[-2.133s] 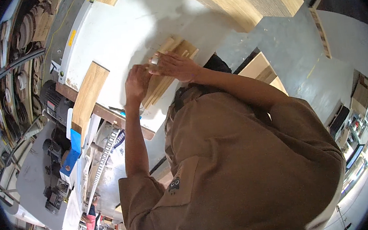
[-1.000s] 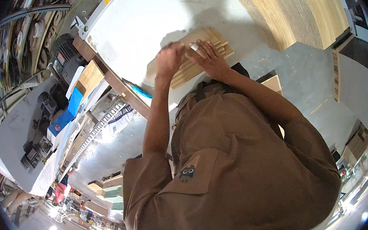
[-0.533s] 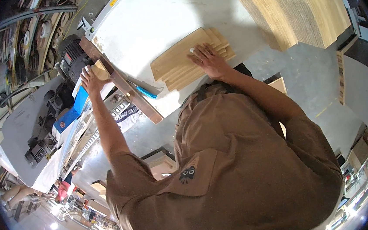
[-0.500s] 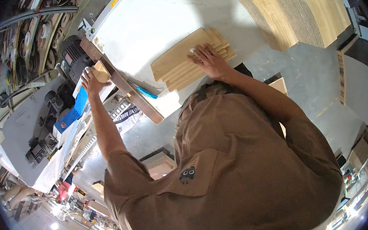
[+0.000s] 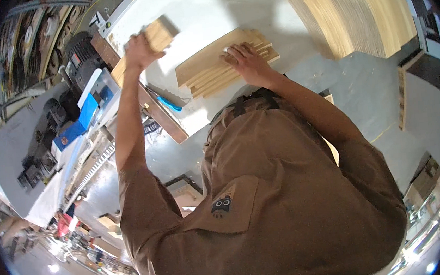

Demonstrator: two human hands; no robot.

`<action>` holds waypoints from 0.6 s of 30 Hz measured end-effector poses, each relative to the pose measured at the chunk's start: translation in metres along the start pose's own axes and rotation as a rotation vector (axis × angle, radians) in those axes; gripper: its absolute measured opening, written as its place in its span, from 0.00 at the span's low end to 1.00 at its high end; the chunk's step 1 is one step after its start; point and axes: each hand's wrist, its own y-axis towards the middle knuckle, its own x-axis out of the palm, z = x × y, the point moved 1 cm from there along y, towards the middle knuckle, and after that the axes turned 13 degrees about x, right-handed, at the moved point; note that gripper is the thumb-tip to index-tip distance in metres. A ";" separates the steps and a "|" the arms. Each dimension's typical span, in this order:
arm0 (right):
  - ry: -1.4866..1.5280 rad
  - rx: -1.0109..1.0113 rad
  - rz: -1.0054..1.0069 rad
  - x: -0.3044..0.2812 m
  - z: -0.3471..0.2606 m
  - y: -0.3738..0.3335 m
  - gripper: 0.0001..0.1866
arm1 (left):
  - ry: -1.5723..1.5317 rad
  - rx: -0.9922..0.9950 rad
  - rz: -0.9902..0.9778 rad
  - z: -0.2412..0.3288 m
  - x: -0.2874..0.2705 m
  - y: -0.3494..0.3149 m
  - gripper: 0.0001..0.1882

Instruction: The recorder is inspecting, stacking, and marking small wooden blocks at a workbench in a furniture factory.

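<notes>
My left hand (image 5: 140, 52) grips a light wooden board (image 5: 160, 33), held slantwise over the left part of the white table (image 5: 193, 9). The board's far end is blurred by motion. My right hand (image 5: 247, 62) rests on top of a stack of thin wooden boards (image 5: 200, 60) at the table's near side, fingers bent over the upper face. The boards in that stack are fanned slightly, their edges uneven. Whether my right fingers grip a board or only press on it, I cannot make out.
Wide striped wood panels (image 5: 355, 10) lie at the table's right. A blue-handled tool (image 5: 170, 104) sits by the brown edge strip (image 5: 163, 116). To the left stands a machine with a dark motor (image 5: 81, 55) and blue parts (image 5: 89, 111).
My left hand has moved up and right from the machine side to over the table, bringing the wooden board along. My right hand stays on the stack.
</notes>
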 end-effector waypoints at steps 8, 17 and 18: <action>-0.028 0.012 -0.041 -0.015 0.000 0.009 0.37 | -0.014 0.074 -0.007 0.163 0.010 0.053 0.72; 0.029 0.013 -0.024 -0.020 -0.006 0.005 0.36 | -0.077 0.087 -0.054 0.187 0.023 0.050 0.75; 0.029 0.005 -0.028 -0.018 -0.003 0.005 0.36 | -0.094 0.067 -0.087 0.188 0.024 0.053 0.77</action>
